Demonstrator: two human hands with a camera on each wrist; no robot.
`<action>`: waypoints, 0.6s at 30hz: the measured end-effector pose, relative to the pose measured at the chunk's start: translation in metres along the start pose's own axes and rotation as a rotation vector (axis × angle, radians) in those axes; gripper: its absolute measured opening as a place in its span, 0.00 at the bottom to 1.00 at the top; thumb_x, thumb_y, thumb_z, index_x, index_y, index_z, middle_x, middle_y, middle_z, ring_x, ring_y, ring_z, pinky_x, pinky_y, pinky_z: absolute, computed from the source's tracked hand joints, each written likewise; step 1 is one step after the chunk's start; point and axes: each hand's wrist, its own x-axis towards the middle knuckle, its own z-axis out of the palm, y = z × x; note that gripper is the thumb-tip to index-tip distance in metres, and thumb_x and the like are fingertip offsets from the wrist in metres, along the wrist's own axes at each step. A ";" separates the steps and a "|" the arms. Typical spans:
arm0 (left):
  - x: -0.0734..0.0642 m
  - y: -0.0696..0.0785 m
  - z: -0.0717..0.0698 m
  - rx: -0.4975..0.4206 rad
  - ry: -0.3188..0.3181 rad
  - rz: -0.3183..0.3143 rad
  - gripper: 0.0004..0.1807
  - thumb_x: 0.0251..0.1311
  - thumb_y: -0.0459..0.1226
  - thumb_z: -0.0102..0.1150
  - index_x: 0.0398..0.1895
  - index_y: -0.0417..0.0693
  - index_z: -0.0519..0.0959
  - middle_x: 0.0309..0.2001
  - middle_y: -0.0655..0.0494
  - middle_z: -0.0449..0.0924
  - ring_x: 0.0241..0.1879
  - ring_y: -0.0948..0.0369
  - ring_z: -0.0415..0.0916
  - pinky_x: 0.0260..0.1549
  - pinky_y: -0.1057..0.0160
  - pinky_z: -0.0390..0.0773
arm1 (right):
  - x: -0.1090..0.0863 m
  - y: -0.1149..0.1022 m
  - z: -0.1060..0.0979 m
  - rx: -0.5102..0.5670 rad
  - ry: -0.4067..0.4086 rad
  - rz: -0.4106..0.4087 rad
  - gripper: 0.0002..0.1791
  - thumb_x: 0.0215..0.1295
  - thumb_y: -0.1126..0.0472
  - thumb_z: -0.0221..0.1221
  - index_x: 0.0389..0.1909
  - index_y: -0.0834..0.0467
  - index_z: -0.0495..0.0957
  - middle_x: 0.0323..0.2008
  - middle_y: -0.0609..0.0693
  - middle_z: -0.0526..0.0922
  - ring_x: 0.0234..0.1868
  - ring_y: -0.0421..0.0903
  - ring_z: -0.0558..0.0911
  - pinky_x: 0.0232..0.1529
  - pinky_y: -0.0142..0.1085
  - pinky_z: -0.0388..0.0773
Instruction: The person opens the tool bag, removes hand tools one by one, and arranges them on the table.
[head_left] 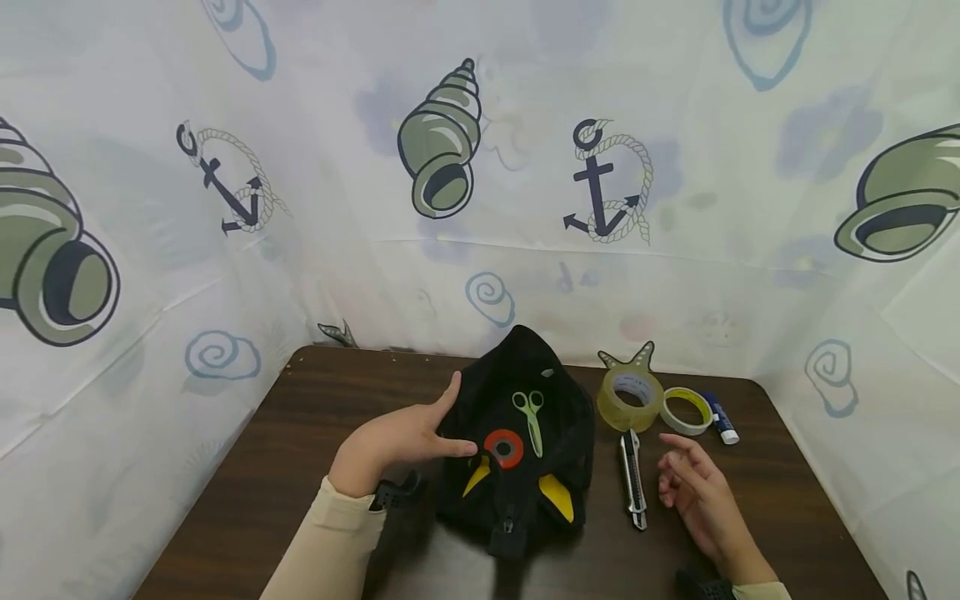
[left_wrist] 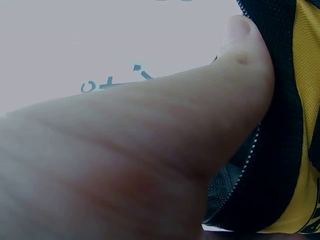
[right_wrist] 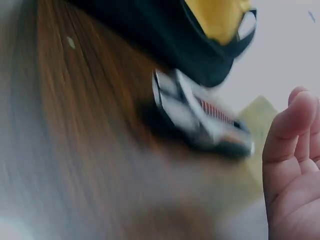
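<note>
A black zippered bag (head_left: pixel 480 383) with yellow patches stands mid-table, its mouth gaping. Inside it show green-handled scissors (head_left: pixel 533 421) and a red ring-shaped roll (head_left: pixel 503 448). My left hand (head_left: pixel 401 437) is at the bag's left edge, thumb and forefinger spread and straight; the other fingers are hidden. In the left wrist view, the thumb (left_wrist: pixel 240 65) lies against the zip edge. My right hand (head_left: pixel 697 496) is held over the table at the right, fingers loosely bent and holding nothing. Just left of it lies a box cutter (head_left: pixel 633 479), also near it in the right wrist view.
Behind the cutter are a wide roll of clear tape (head_left: pixel 618 412), a smaller tape roll (head_left: pixel 688 425) and a blue glue stick (head_left: pixel 720 418). A patterned cloth (head_left: pixel 525 275) hangs along the back and sides of the brown table (head_left: pixel 337 392).
</note>
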 end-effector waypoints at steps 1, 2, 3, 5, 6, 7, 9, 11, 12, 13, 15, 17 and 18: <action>0.000 -0.001 0.001 0.003 0.000 0.000 0.68 0.66 0.68 0.67 0.90 0.70 0.27 0.75 0.46 0.78 0.72 0.47 0.79 0.73 0.38 0.74 | 0.000 -0.004 0.005 -0.003 -0.028 -0.001 0.20 0.91 0.64 0.42 0.76 0.55 0.68 0.46 0.43 0.82 0.37 0.39 0.82 0.33 0.31 0.81; 0.000 -0.001 0.001 0.005 0.000 -0.001 0.68 0.66 0.68 0.67 0.90 0.70 0.27 0.74 0.46 0.79 0.71 0.47 0.80 0.73 0.38 0.74 | 0.000 -0.008 0.012 -0.013 -0.057 -0.011 0.21 0.90 0.66 0.42 0.76 0.57 0.67 0.46 0.44 0.82 0.38 0.39 0.83 0.34 0.31 0.82; 0.000 -0.001 0.002 0.010 0.001 -0.002 0.68 0.66 0.68 0.67 0.90 0.70 0.27 0.72 0.47 0.81 0.70 0.48 0.81 0.73 0.38 0.75 | 0.000 -0.013 0.019 -0.027 -0.093 -0.027 0.21 0.90 0.67 0.42 0.76 0.58 0.67 0.47 0.44 0.82 0.39 0.39 0.83 0.35 0.32 0.82; 0.001 -0.002 0.003 0.015 0.004 0.000 0.68 0.66 0.69 0.67 0.90 0.70 0.27 0.70 0.48 0.83 0.69 0.49 0.82 0.73 0.38 0.75 | 0.002 -0.026 0.034 -0.054 -0.161 -0.057 0.22 0.89 0.69 0.41 0.77 0.61 0.66 0.48 0.45 0.81 0.40 0.40 0.83 0.36 0.32 0.84; 0.002 -0.003 0.003 0.016 0.004 0.000 0.68 0.66 0.69 0.67 0.90 0.70 0.27 0.69 0.48 0.83 0.69 0.49 0.82 0.73 0.38 0.75 | 0.002 -0.033 0.042 -0.066 -0.189 -0.068 0.21 0.89 0.70 0.42 0.76 0.62 0.66 0.48 0.45 0.81 0.40 0.40 0.84 0.37 0.32 0.84; 0.002 -0.003 0.004 0.016 0.004 0.000 0.68 0.65 0.69 0.67 0.90 0.71 0.27 0.69 0.49 0.84 0.69 0.49 0.82 0.73 0.38 0.75 | 0.004 -0.039 0.049 -0.080 -0.233 -0.102 0.22 0.88 0.72 0.41 0.76 0.66 0.64 0.48 0.46 0.81 0.40 0.41 0.84 0.38 0.33 0.85; 0.002 -0.003 0.004 0.013 0.005 0.003 0.68 0.65 0.69 0.67 0.90 0.71 0.27 0.70 0.48 0.83 0.69 0.49 0.82 0.73 0.38 0.75 | 0.006 -0.051 0.064 -0.104 -0.302 -0.144 0.22 0.86 0.74 0.42 0.75 0.70 0.62 0.49 0.49 0.80 0.41 0.42 0.84 0.39 0.34 0.86; 0.003 -0.003 0.004 0.005 0.006 0.005 0.68 0.65 0.69 0.68 0.90 0.71 0.28 0.72 0.47 0.81 0.69 0.48 0.82 0.73 0.38 0.75 | 0.010 -0.061 0.078 -0.143 -0.353 -0.191 0.21 0.84 0.76 0.44 0.73 0.75 0.61 0.49 0.51 0.80 0.40 0.45 0.84 0.40 0.34 0.86; 0.003 -0.002 0.004 0.004 0.007 0.005 0.68 0.65 0.69 0.68 0.90 0.71 0.28 0.73 0.46 0.80 0.69 0.48 0.81 0.72 0.38 0.75 | 0.011 -0.065 0.085 -0.169 -0.372 -0.219 0.21 0.83 0.78 0.45 0.72 0.77 0.61 0.48 0.53 0.79 0.39 0.47 0.83 0.40 0.35 0.87; 0.003 -0.002 0.004 0.003 0.007 0.005 0.68 0.65 0.69 0.68 0.90 0.71 0.28 0.74 0.46 0.79 0.70 0.48 0.81 0.72 0.38 0.75 | 0.013 -0.069 0.091 -0.194 -0.386 -0.240 0.21 0.82 0.78 0.46 0.71 0.78 0.62 0.48 0.54 0.79 0.39 0.49 0.83 0.40 0.35 0.87; 0.002 -0.002 0.003 -0.001 0.005 0.003 0.68 0.65 0.68 0.68 0.91 0.70 0.28 0.74 0.46 0.78 0.69 0.48 0.81 0.72 0.38 0.75 | 0.016 -0.076 0.104 -0.244 -0.388 -0.257 0.20 0.81 0.79 0.48 0.70 0.76 0.64 0.48 0.55 0.78 0.39 0.52 0.82 0.40 0.35 0.87; 0.002 -0.001 0.002 -0.003 0.003 0.002 0.68 0.65 0.68 0.68 0.91 0.69 0.28 0.74 0.45 0.79 0.69 0.49 0.81 0.72 0.38 0.76 | 0.020 -0.082 0.116 -0.287 -0.380 -0.273 0.20 0.80 0.79 0.50 0.69 0.75 0.66 0.47 0.57 0.78 0.39 0.53 0.83 0.40 0.35 0.88; 0.002 -0.001 0.002 -0.002 0.003 0.001 0.68 0.65 0.68 0.68 0.91 0.70 0.28 0.74 0.45 0.79 0.69 0.49 0.81 0.72 0.38 0.76 | 0.021 -0.085 0.121 -0.299 -0.377 -0.273 0.21 0.80 0.78 0.50 0.69 0.74 0.67 0.47 0.59 0.78 0.40 0.53 0.84 0.41 0.35 0.88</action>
